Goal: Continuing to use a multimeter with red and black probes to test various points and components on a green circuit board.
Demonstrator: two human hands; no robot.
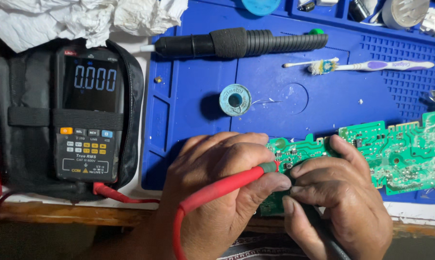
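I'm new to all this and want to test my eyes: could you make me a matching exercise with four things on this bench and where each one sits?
Things:
1. multimeter
2. toothbrush
3. solder spool
4. red probe

Places:
A. in the left hand, tip at the green circuit board
B. middle of the blue mat
C. in a black case, left of the mat
D. upper right part of the mat

Pairs: 1-C, 2-D, 3-B, 4-A
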